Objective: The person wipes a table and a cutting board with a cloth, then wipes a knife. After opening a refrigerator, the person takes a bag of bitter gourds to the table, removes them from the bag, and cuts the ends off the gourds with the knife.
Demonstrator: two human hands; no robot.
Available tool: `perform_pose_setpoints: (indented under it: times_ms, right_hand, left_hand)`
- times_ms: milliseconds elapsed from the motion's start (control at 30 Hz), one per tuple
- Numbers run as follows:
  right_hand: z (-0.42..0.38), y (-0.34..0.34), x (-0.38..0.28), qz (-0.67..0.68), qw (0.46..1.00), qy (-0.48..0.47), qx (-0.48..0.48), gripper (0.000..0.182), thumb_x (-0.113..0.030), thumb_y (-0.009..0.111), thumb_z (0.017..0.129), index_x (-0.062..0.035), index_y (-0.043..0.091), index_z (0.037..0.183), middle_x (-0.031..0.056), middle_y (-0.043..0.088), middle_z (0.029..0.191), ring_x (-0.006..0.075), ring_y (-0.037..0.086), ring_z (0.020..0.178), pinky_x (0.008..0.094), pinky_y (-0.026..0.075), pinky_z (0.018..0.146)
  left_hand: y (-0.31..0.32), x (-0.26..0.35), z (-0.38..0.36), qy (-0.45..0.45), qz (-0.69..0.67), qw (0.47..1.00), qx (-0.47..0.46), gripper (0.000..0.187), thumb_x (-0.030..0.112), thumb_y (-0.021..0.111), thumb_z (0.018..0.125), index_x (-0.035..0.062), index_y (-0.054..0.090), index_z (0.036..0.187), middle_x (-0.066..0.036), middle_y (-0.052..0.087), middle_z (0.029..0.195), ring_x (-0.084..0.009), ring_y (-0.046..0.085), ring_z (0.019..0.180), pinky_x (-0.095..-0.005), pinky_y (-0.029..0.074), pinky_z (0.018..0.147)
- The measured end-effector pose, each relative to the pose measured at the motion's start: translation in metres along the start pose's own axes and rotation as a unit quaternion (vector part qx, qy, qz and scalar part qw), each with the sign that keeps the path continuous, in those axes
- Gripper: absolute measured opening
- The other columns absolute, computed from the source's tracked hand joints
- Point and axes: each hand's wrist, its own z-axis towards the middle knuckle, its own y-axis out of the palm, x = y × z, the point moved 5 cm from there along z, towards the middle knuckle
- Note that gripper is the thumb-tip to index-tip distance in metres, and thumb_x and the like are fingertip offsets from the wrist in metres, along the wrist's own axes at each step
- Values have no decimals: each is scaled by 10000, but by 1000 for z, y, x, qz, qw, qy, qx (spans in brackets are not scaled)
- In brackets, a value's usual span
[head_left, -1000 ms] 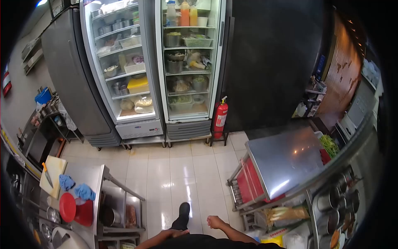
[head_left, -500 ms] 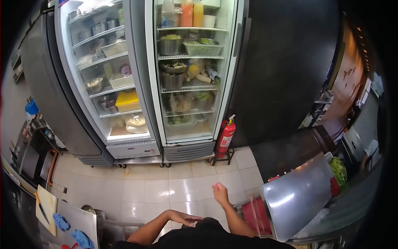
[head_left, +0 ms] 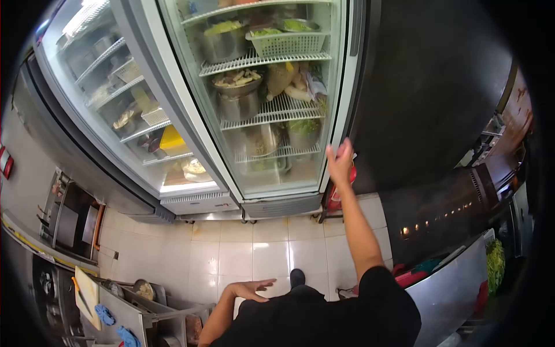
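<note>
My right hand (head_left: 341,163) is stretched forward, empty, thumb and fingers apart. It overlaps the lower right side of a glass-door refrigerator (head_left: 342,87) in this view. The door is closed, and its dark handle (head_left: 354,34) runs down the right edge, above my hand. Behind my forearm, a red fire extinguisher (head_left: 334,199) is partly hidden. My left hand (head_left: 252,290) hangs low in front of my body with fingers spread, holding nothing. Through the glass show metal pots (head_left: 238,105), a white basket of greens (head_left: 289,44) and bagged vegetables.
A second lit refrigerator (head_left: 196,196) stands to the left. At the lower left, a steel counter (head_left: 124,315) holds a cutting board (head_left: 87,301) with an orange-handled knife and blue cloths (head_left: 104,314). Another steel table (head_left: 445,289) is at the right, beside leafy greens (head_left: 495,266).
I have come closer to the refrigerators. My right hand has moved up and forward from near my body to the right refrigerator door, its fingers opening. My left hand stays low.
</note>
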Motion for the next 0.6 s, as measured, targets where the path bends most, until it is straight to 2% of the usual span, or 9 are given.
perform_pose_setpoints:
  times_ms: [100,167,200,267,300,333,400,533,600]
  right_hand:
    - [79,9,8,-56,997,12,54,945,-512,691,792,45,271,1430,305,343,1408,421,337,1327,445,296,1094]
    - [117,16,7,-78,995,15,62,991,-563,666,790,60,246,1436,309,316,1428,419,307,1350,431,264,1115]
    - [133,22,6,-74,995,17,59,971,-574,663,789,74,285,1406,310,358,1398,415,346,1326,429,292,1095]
    - [147,20,-3,-74,996,23,55,955,-585,661,789,88,323,1376,311,401,1368,411,385,1302,426,319,1076]
    - [152,23,-12,-59,997,53,-10,925,-609,656,782,91,377,1319,308,448,1321,407,430,1264,430,348,1044]
    - [156,29,-14,-43,993,79,-73,902,-633,652,775,93,430,1261,305,495,1275,403,475,1225,434,378,1013]
    - [165,36,-1,-35,996,62,-56,888,-661,646,761,84,462,1208,300,523,1235,402,503,1189,438,395,987]
    - [171,42,18,-39,994,72,-74,920,-737,623,721,80,515,1130,301,529,1212,410,521,1151,444,408,964]
    - [172,43,27,-65,991,83,-84,941,-761,603,714,84,529,1123,307,513,1221,425,506,1163,456,403,972]
  left_hand:
    - [-20,6,-31,-39,-15,998,47,1114,400,817,727,115,94,1525,-213,212,1529,-334,214,1416,-428,300,1097]
    - [-30,-11,-44,-59,-81,986,134,1097,450,802,731,67,133,1512,-210,221,1532,-343,236,1410,-434,298,1107]
    - [-33,-24,-47,-67,-97,977,179,1068,481,775,751,55,153,1507,-217,235,1527,-349,263,1399,-431,298,1107]
    - [-36,-53,-48,-163,-74,938,296,1011,551,707,783,3,220,1479,-250,327,1473,-362,356,1353,-421,338,1086]
    - [-37,-65,-47,-221,-49,910,349,995,567,684,793,-19,244,1465,-268,374,1441,-368,394,1330,-413,357,1075]
    - [-33,-81,-39,-221,-50,910,346,995,567,684,793,-19,244,1465,-268,374,1441,-368,394,1330,-413,357,1075]
    - [-32,-112,-36,-283,129,861,402,966,581,646,812,-52,276,1440,-298,462,1356,-379,456,1280,-389,396,1045]
    - [-9,-81,-15,-248,-13,896,367,923,548,632,839,-40,264,1449,-304,461,1353,-381,461,1276,-381,406,1033]
    - [4,-70,-7,-229,-24,909,348,911,540,626,848,-36,261,1452,-300,451,1365,-381,460,1276,-382,404,1034]
